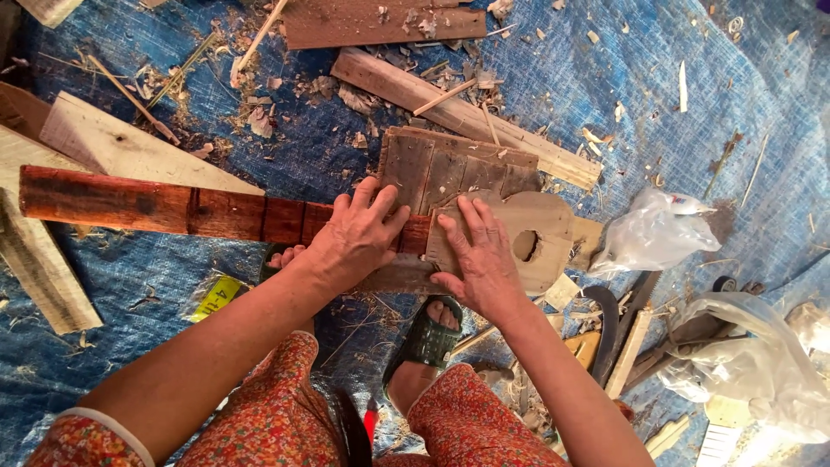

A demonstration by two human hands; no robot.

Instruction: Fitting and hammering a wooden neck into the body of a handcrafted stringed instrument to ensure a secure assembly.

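Observation:
My left hand (356, 235) presses flat on a long reddish-brown plank (147, 207) that runs out to the left. My right hand (481, 255) lies flat on a pale cut-out wooden piece (545, 227) with a rounded end and an oval hole. That piece rests over the plank's right end. Behind both hands lies a small panel of dark slats (450, 169). Neither hand grips anything; the fingers are spread and pushing down.
A blue tarp (692, 112) strewn with wood chips covers the ground. Pale boards (121, 147) lie at left, a long batten (467, 117) and a brown board (380, 22) behind. Clear plastic bags (657, 233) and scrap sticks sit at right. My sandalled foot (428, 333) is below.

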